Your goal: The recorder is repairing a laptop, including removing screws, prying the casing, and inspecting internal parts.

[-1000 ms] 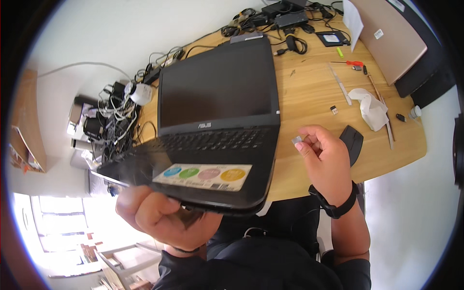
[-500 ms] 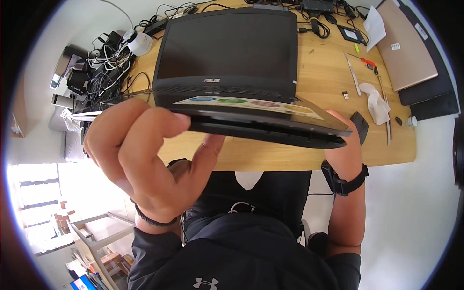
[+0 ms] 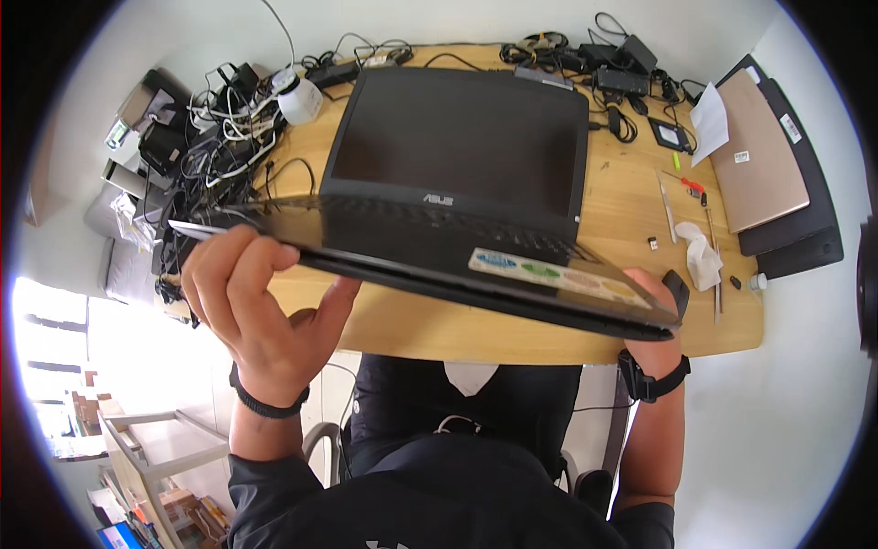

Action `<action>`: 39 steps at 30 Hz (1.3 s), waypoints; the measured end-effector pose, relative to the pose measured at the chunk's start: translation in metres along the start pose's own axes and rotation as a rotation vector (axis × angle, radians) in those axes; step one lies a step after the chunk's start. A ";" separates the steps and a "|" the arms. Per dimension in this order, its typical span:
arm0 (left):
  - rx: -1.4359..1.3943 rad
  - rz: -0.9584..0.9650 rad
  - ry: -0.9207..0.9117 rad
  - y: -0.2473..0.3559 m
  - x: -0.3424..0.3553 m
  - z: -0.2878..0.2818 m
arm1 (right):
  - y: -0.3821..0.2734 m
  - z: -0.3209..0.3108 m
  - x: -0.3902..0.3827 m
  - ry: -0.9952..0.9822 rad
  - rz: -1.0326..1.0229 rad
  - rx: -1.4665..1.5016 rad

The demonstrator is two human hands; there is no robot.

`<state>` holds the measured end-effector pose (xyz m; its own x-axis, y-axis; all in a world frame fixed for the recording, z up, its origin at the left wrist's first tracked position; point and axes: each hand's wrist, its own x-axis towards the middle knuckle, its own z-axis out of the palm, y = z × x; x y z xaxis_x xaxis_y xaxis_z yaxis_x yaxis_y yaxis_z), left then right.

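Black laptop (image 3: 430, 240) in left hand (image 3: 263, 306)

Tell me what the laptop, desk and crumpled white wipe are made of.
Laptop: probably black plastic, shiny, since it catches light. Desk: seems wood or wood-look board, yellowish with faint grain. Wipe: paper or cloth, matte and wrinkled; can't tell which.

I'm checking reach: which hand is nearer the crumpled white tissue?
Right. The right hand, partly behind the open black laptop, is left of the tissue; the left hand is far left, at the laptop's front edge.
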<state>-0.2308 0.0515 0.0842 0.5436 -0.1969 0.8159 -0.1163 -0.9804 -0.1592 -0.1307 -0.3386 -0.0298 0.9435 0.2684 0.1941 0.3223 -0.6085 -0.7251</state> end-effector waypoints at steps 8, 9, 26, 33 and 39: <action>-0.010 -0.008 0.013 -0.025 -0.013 -0.001 | -0.005 0.000 -0.002 -0.040 0.254 -0.040; -0.019 -0.006 0.027 -0.025 -0.014 0.001 | -0.006 0.000 -0.001 -0.037 0.266 -0.026; -0.078 0.011 -0.017 -0.029 -0.019 0.001 | -0.181 -0.051 -0.002 -0.051 -0.150 0.125; -0.047 -0.016 -0.067 -0.025 -0.017 -0.003 | -0.190 -0.051 -0.006 0.034 -0.147 0.036; -0.011 0.001 -0.063 -0.026 -0.015 -0.001 | -0.188 -0.055 -0.005 0.034 -0.111 0.040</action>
<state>-0.2368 0.0800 0.0772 0.5944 -0.1982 0.7794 -0.1258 -0.9801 -0.1533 -0.1920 -0.2667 0.1413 0.9046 0.3067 0.2960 0.4219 -0.5461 -0.7237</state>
